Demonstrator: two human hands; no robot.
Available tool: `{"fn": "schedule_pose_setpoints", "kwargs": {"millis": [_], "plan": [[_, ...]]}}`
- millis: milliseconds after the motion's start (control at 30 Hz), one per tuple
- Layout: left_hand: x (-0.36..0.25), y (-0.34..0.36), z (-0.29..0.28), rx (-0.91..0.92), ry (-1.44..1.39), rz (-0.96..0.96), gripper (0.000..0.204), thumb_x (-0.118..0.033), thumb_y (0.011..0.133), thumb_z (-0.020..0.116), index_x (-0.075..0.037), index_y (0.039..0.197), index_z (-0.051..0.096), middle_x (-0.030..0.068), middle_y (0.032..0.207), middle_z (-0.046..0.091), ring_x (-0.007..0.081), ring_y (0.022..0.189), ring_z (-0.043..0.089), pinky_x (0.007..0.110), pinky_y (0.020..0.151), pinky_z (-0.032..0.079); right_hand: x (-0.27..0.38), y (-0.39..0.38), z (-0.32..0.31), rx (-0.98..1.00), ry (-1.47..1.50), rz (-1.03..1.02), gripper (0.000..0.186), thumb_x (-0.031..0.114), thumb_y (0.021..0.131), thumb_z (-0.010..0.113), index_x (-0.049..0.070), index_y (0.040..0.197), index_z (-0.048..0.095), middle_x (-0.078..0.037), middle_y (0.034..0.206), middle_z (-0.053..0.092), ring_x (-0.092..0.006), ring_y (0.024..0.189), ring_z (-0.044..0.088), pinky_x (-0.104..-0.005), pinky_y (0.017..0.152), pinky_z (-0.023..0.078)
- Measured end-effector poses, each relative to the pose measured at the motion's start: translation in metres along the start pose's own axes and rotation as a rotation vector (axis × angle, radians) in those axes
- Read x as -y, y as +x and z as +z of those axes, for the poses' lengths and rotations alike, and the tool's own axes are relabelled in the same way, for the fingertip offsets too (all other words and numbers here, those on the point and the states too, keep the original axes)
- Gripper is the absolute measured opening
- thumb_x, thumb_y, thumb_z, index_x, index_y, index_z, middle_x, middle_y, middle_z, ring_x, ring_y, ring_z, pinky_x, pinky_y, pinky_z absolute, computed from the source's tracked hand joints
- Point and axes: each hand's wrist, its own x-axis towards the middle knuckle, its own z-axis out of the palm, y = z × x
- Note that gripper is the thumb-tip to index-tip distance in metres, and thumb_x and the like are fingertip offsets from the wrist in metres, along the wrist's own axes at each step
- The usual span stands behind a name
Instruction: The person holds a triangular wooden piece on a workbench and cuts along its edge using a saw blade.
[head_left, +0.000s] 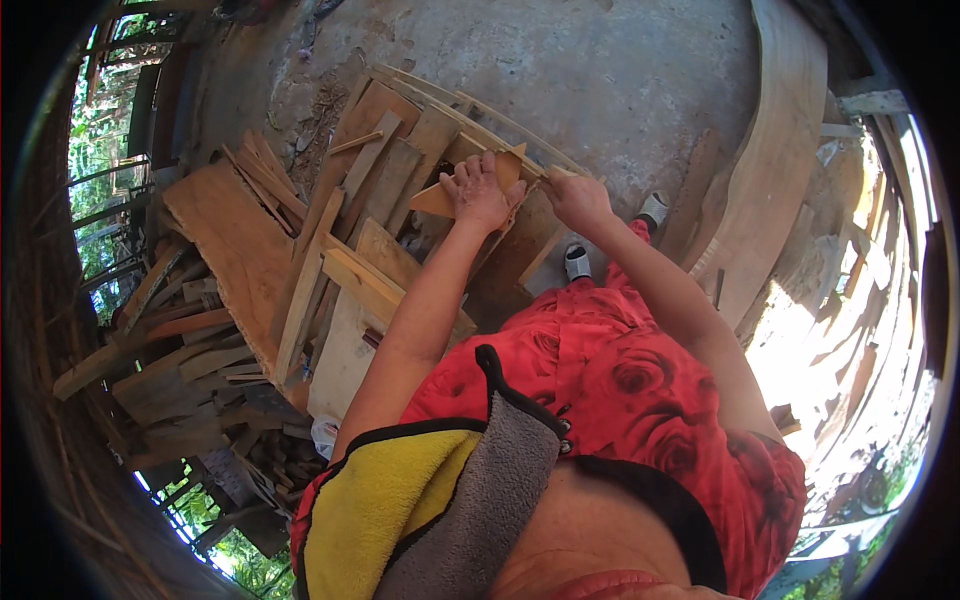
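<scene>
Left hand: the bare left hand lies over the middle of the wood, fingers bent and a little apart; whether they clamp it I cannot tell.
Angular wood: a flat orange-tan wooden piece with pointed corners is under the left hand, its ends showing at both sides, above the stacked boards. Likely light, stiff and dry rather than slippery; thin corners might chip or splinter.
Best hold: probably across the broad middle, clear of the points.
Right hand: the bare right hand has its fingers curled together near the board ends; what is inside the fist is hidden.
Scrap heap: brown wooden offcuts lie jumbled at far left.
Rough slab: a broad reddish-brown wooden board with a ragged edge lies beside the stack.
Battens: narrow tan wooden lengths lie near the left forearm and could snag it.
Long strips: slim pale-tan wooden strips run just beyond the hands, probably the nearest obstacle.
Feet: shoes in white and dark tones stand near the boards.
Floor: grey, stained concrete stretches beyond.
Big plank: a long pale-brown wooden plank with a curved outline lies at right, well apart from the hands.
</scene>
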Motion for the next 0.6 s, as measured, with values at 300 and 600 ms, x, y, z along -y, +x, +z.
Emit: {"fn": "schedule_pose_setpoints", "kwargs": {"millis": [300, 600], "plan": [[0.005, -0.002, -0.003, 0.001, -0.025, -0.008, 0.072, -0.057, 0.075, 0.056, -0.01, 0.127, 0.037, 0.0126, 0.121, 0.044, 0.0306, 0.115, 0.037, 0.055, 0.098, 0.018, -0.037, -0.092, -0.019, 0.082, 0.031, 0.105, 0.026, 0.033, 0.091, 0.05, 0.008, 0.086, 0.056, -0.017, 0.064, 0.059, -0.0379, 0.063, 0.06, -0.0484, 0.056, 0.045], [-0.001, 0.002, 0.0, -0.006, -0.013, 0.001, 0.073, -0.058, 0.075, 0.056, -0.011, 0.127, 0.037, 0.0129, 0.123, 0.044, 0.0307, 0.117, 0.036, 0.055, 0.099, 0.017, 0.004, 0.019, 0.005, -0.005, 0.056, 0.003, 0.032, 0.035, 0.091, 0.048, 0.005, 0.085, 0.056, -0.019, 0.07, 0.061, -0.0393, 0.069, 0.06, -0.0497, 0.061, 0.046]]}}
